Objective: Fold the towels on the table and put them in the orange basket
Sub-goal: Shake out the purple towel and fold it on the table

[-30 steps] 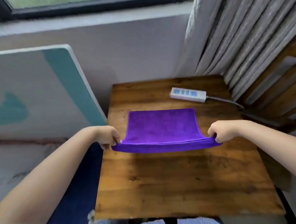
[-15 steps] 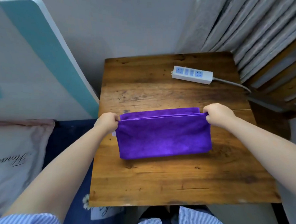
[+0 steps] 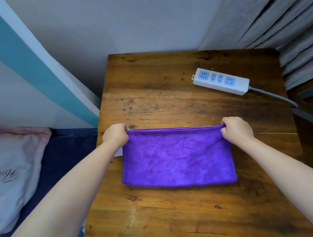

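Your purple towel (image 3: 178,158) lies folded in half on the wooden surface (image 3: 169,103), toward its near half and centred between the left and right edges. Your left hand (image 3: 115,135) pinches the towel's far left corner in a closed grip; your right hand (image 3: 237,130) pinches the far right corner the same way, both layers bunched under the curled fingers. A white power strip (image 3: 221,83) sits near the far right corner, its cable running off the right edge. A small pale tag (image 3: 118,152) beside your left wrist is hard to make out.
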Demonstrator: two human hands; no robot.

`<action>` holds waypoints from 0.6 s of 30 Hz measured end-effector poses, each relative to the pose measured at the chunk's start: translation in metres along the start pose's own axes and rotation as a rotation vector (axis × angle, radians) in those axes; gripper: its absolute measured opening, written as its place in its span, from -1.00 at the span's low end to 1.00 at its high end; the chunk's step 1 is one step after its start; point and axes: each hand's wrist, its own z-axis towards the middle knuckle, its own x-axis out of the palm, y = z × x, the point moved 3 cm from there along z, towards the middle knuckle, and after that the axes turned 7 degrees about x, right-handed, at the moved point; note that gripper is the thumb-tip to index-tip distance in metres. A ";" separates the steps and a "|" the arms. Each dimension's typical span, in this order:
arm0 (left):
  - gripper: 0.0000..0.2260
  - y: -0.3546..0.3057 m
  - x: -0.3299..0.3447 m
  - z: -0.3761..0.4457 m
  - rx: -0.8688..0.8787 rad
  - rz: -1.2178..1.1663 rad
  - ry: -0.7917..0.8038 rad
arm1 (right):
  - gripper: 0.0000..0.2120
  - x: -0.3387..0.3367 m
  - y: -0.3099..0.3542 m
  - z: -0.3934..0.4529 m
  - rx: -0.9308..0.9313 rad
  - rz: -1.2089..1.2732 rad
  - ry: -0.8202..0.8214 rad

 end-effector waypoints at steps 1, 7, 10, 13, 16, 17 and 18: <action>-0.87 0.001 0.004 0.005 0.005 0.024 0.011 | -0.82 0.004 0.000 0.002 -0.007 0.006 0.001; -0.86 0.006 0.024 0.018 0.049 0.096 -0.050 | -0.79 0.021 -0.001 0.008 0.028 0.036 -0.020; -0.85 0.008 0.031 0.019 0.077 0.092 -0.125 | -0.79 0.026 -0.001 0.009 0.051 0.034 -0.036; -0.79 0.010 0.035 0.013 0.025 0.009 -0.169 | -0.73 0.028 -0.002 0.007 0.102 0.065 -0.047; -0.69 0.008 0.037 -0.015 -0.010 -0.091 -0.281 | -0.61 0.022 0.002 -0.015 0.078 0.140 -0.185; -0.65 0.006 0.041 -0.030 0.025 -0.081 -0.311 | -0.60 0.021 0.006 -0.030 0.044 0.163 -0.237; -0.63 -0.001 0.047 -0.044 0.109 -0.060 -0.327 | -0.60 0.022 0.012 -0.045 -0.009 0.165 -0.293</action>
